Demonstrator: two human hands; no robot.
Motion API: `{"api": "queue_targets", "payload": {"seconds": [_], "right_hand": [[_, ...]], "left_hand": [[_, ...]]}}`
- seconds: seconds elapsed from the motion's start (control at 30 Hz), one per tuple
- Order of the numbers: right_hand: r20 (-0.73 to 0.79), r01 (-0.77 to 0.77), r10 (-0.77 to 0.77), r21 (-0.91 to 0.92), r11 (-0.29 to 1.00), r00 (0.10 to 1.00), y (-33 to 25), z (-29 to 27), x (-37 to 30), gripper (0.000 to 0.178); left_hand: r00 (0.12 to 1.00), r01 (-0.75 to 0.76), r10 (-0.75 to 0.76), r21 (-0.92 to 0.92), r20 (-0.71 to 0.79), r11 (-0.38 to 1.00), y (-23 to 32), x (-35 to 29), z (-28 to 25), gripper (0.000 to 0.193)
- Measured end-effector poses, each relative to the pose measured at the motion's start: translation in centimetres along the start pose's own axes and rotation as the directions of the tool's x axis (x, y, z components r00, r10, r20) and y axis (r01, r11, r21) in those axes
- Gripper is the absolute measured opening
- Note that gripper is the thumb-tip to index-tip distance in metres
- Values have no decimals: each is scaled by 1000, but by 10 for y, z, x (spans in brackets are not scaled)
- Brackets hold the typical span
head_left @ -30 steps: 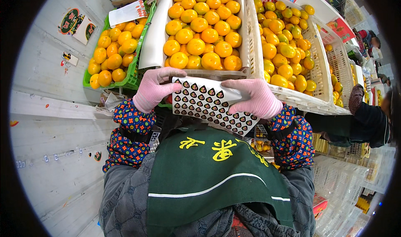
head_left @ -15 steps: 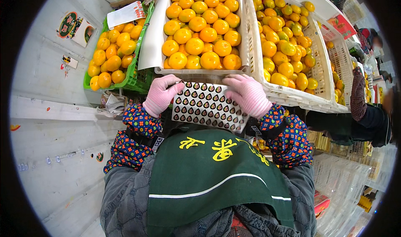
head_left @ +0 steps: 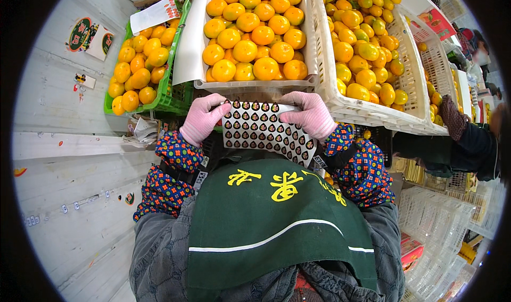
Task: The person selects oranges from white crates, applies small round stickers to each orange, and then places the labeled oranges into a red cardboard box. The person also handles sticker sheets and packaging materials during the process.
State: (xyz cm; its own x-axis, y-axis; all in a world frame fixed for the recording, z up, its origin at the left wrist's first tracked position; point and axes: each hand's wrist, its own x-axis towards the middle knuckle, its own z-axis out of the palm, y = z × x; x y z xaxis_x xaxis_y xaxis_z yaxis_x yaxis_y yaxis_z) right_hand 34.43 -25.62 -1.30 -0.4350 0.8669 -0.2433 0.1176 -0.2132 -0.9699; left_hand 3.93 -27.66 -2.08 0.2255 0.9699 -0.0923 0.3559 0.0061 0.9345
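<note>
A white sheet of small dark drop-shaped stickers [head_left: 266, 129] hangs between my hands, above the green apron. My left hand [head_left: 203, 118], in a pale pink glove, pinches its upper left corner. My right hand [head_left: 310, 116], gloved the same way, grips the upper right edge with the thumb in front. The sheet's lower edge bends toward the apron. Just beyond it, a white crate [head_left: 255, 84] lined with white paper holds rows of orange citrus fruit [head_left: 245, 51].
To the left stands a green crate [head_left: 173, 78] of oranges with a paper on its far end. A larger cream crate [head_left: 324, 52] of oranges is on the right. A co-worker's sleeved arm [head_left: 452, 116] reaches in at far right. A pale wall [head_left: 80, 169] runs along the left.
My right hand has moved slightly left and now holds the sheet's edge with thumb and fingers. The sheet bends more. The co-worker's arm at far right has lowered toward the crate.
</note>
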Motion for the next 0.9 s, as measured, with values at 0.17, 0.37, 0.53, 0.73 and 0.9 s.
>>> {"api": "queue_targets", "payload": {"seconds": [0.17, 0.37, 0.53, 0.73, 0.9], "right_hand": [[12, -11, 13, -123, 992, 1000, 3, 7, 7, 28], [52, 7, -1, -118, 993, 999, 0, 16, 14, 26], [8, 63, -62, -115, 991, 998, 2, 16, 15, 24], [72, 72, -54, -279, 957, 996, 11, 10, 22, 21], [111, 11, 16, -240, 971, 994, 20, 6, 29, 16]], "left_hand": [[947, -303, 293, 679, 134, 669, 38, 8, -15, 66], [902, -385, 174, 557, 394, 736, 67, 27, 25, 69], [932, -224, -19, 613, 363, 758, 56, 47, 40, 61], [898, -318, 103, 469, 428, 824, 37, 58, 32, 69], [833, -488, 279, 394, 478, 779, 31, 69, 26, 49]]}}
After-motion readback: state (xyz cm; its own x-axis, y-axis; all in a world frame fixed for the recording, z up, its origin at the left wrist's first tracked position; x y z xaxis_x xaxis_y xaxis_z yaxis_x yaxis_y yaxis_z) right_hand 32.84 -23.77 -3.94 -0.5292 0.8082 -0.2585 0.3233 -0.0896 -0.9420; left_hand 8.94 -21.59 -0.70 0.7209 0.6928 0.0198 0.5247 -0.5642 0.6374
